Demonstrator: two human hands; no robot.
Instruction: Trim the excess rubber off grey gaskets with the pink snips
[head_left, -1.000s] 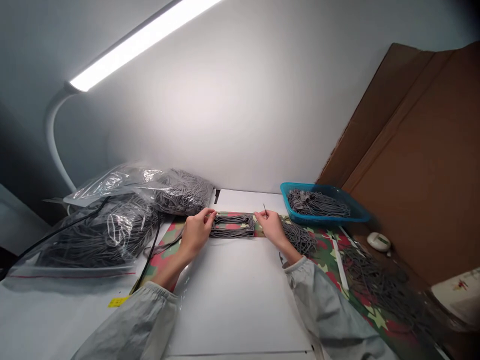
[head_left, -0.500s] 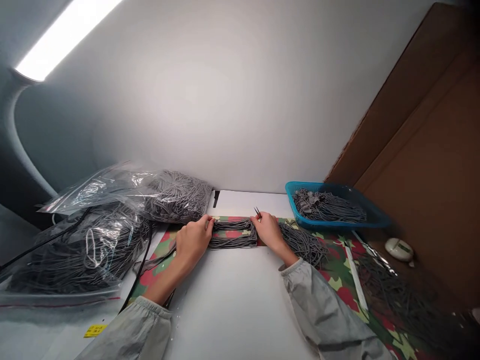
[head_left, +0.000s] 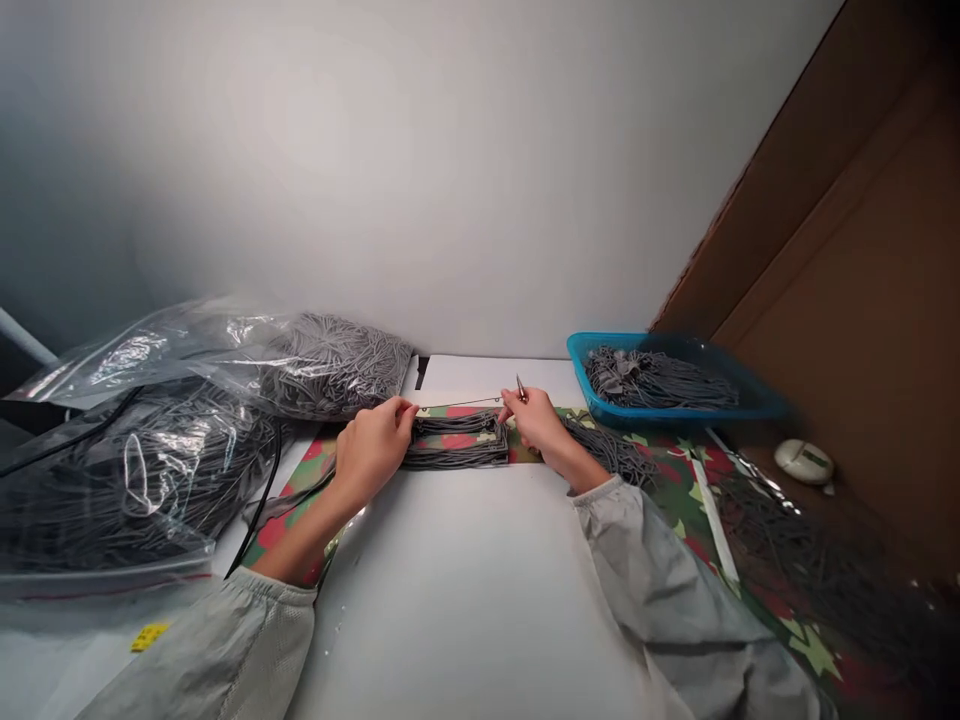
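A thin dark cord (head_left: 459, 403) is stretched between both hands, above rows of grey cords (head_left: 457, 457) laid on a patterned red and green cloth (head_left: 523, 452). My left hand (head_left: 373, 447) pinches its left end with thumb and forefinger. At the other end, my right hand (head_left: 536, 420) is closed on the cord, and pointed metal tweezers (head_left: 521, 388) stick up from its fingers. A loose pile of grey cords (head_left: 615, 452) lies just right of my right hand.
Clear plastic bags of grey cords (head_left: 165, 470) fill the left side, with a black cable (head_left: 268, 500) beside them. At right are a blue tray (head_left: 611, 410) of cords, a pale oval object (head_left: 804, 461), more dark cords (head_left: 795, 540) and a cardboard panel (head_left: 847, 250).
The thin cord now shows stretched between my hands, above the rows. My hands have moved slightly apart. The view has shifted, and the lamp has left the frame.
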